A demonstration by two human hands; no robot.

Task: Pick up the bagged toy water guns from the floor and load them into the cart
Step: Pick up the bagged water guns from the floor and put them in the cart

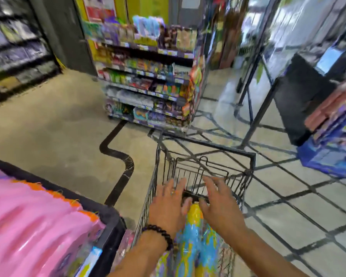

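Shop aisles and tiled floor surround the wire cart, where the bagged water guns already lie lengthwise, so both the left hand and right hand, fingers spread and gripping nothing, should press the bags flat below the rim.

Under my hands the cart is dark wire metal, the bagged toy water guns gleam in glossy clear plastic film, and the floor is smooth, dull stone tile.
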